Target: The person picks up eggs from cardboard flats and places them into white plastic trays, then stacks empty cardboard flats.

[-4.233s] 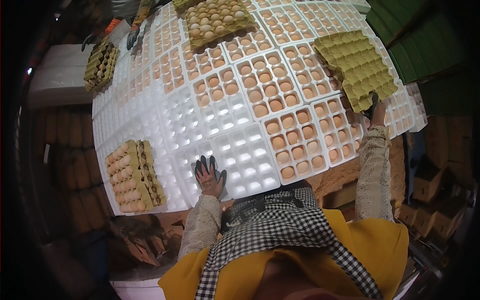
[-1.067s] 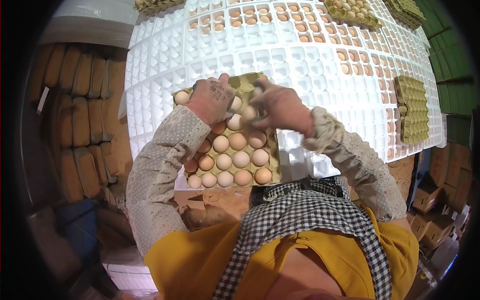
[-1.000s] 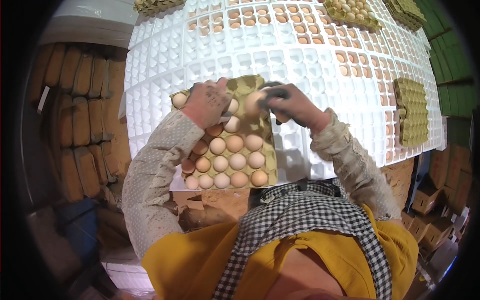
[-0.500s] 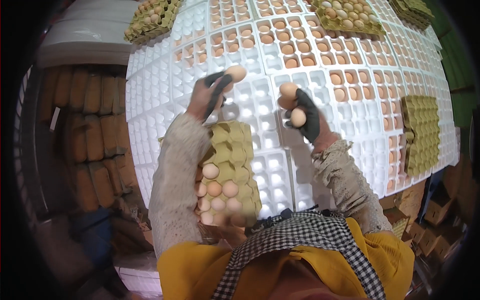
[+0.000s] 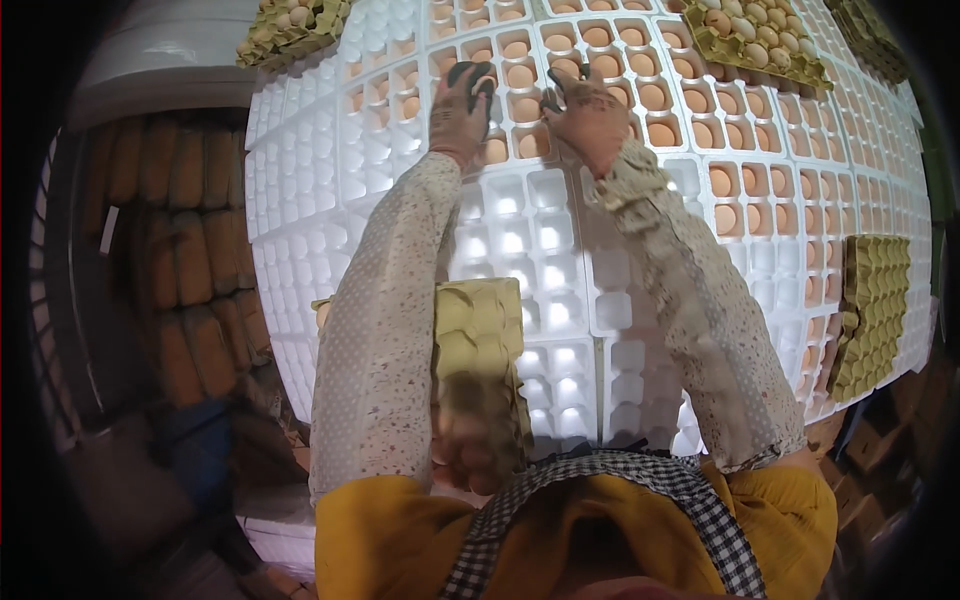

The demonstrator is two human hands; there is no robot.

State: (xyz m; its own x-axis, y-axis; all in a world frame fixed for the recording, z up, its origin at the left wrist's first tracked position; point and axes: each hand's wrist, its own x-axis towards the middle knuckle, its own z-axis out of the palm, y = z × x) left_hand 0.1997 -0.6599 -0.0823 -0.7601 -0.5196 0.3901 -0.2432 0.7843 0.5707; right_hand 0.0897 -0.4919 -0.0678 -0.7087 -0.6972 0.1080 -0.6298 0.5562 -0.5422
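Note:
My left hand [image 5: 461, 118], in a dark-fingered glove, reaches over a white egg tray [image 5: 510, 168] toward the far side. Its fingers bend down into the cells, beside brown eggs [image 5: 530, 146] that sit one to a cell. Just to the right, my right hand [image 5: 592, 120] has thumb and fingers curved down over cells at the edge of the neighbouring tray. Whatever either hand grips is hidden beneath the fingers. Near me, a yellow-green pulp egg tray [image 5: 478, 325] lies by my left forearm, which covers part of it; eggs at its near end are shadowed.
More pulp trays stand on the white trays: one with eggs [image 5: 755, 35] at the far right, another [image 5: 298, 25] far left, and a stack [image 5: 872, 315] at the right. Brown bundles [image 5: 180, 265] lie past the left edge. White trays with bare cells [image 5: 545, 240] lie before me.
Both hands have moved away from me and closer together, over the partly filled trays. The eggs seen in them earlier no longer show in the fingers. More eggs sit in the cells between them.

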